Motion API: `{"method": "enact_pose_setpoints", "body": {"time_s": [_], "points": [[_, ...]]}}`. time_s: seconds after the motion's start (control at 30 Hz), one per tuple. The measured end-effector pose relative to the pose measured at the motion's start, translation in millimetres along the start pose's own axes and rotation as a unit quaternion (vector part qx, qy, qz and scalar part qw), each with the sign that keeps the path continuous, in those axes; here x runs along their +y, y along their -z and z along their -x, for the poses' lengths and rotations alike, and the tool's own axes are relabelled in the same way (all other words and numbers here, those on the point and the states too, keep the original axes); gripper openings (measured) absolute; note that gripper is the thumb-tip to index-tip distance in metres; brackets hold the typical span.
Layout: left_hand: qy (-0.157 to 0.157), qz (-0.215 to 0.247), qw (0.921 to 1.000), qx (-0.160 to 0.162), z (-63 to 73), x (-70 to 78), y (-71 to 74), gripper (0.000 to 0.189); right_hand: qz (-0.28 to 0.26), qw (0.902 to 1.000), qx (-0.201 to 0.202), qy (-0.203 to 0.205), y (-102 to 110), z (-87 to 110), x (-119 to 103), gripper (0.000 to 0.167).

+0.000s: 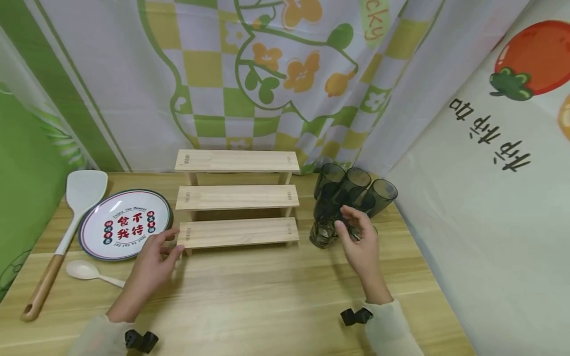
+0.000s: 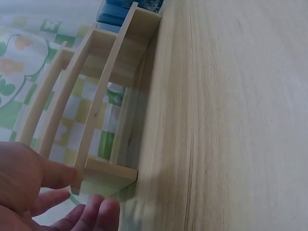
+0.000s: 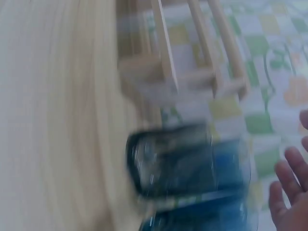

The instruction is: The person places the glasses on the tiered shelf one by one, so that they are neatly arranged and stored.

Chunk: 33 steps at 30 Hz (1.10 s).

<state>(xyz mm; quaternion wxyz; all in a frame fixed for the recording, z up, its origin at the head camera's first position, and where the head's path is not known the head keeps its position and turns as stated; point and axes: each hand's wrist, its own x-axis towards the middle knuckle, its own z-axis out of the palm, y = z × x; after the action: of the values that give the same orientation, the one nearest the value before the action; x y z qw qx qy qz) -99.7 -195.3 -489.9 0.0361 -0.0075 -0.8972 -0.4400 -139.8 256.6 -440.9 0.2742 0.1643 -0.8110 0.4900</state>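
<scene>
In the head view, a three-tier wooden rack [image 1: 238, 233] stands on the table. My left hand [image 1: 153, 259] is at the left end of its lowest board, thumb and forefinger at the corner; in the left wrist view the thumb [image 2: 57, 174] meets the board's end [image 2: 79, 180], other fingers loosely bent. Several dark tinted drinking glasses [image 1: 378, 195] are grouped to the rack's right. My right hand [image 1: 362, 244] hovers in front of them, fingers apart and slightly curved, partly hiding the front ones. The right wrist view shows blurred glasses [image 3: 178, 161] beside these fingers, none in the hand.
Left of the rack lies a white plate [image 1: 95, 227] with red characters. A white spatula [image 1: 67, 237] with a wooden handle and a pale spoon [image 1: 84, 270] lie near it. A patterned curtain [image 1: 205, 69] hangs behind; a white wall covering [image 1: 490, 222] borders the right side.
</scene>
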Motion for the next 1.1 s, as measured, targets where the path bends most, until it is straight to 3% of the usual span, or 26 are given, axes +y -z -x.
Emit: {"method": "enact_pose_setpoints", "body": {"time_s": [0.1,0.23,0.33,0.47,0.57,0.7,0.93,1.1], "points": [[0.023,0.041,0.9987,-0.02,-2.6,-0.7,2.4,0.051,0.02,0.997,0.065,-0.038,14.4,3.4,-2.4,0.036],[0.046,0.086,0.9949,-0.027,-5.8,-2.6,3.3,0.052,0.052,0.9882,0.099,-0.104,30.5,15.3,29.3,0.045],[0.056,0.092,0.9939,-0.024,-6.8,-2.1,2.8,0.051,0.082,0.982,0.069,-0.155,38.4,24.8,59.6,0.061],[0.063,0.087,0.9939,-0.023,-7.7,-1.1,2.5,0.05,0.091,0.9721,0.002,-0.216,41.7,31.2,73.0,0.08],[0.066,0.089,0.9935,-0.026,-8.6,-0.8,2.1,0.05,0.066,0.9669,-0.022,-0.246,41.1,33.1,78.0,0.086],[0.067,0.095,0.9927,-0.03,-9.9,-1.1,1.1,0.05,0.046,0.9638,-0.029,-0.261,40.7,33.6,80.8,0.083],[0.072,0.1,0.9918,-0.034,-11.4,-1.3,-0.7,0.05,0.062,0.9549,-0.06,-0.284,47.3,33.4,90.9,0.089],[0.069,0.103,0.9917,-0.034,-11.7,-2.5,-1.6,0.05,0.025,0.9504,-0.086,-0.298,51.3,33.0,98.1,0.088]]}}
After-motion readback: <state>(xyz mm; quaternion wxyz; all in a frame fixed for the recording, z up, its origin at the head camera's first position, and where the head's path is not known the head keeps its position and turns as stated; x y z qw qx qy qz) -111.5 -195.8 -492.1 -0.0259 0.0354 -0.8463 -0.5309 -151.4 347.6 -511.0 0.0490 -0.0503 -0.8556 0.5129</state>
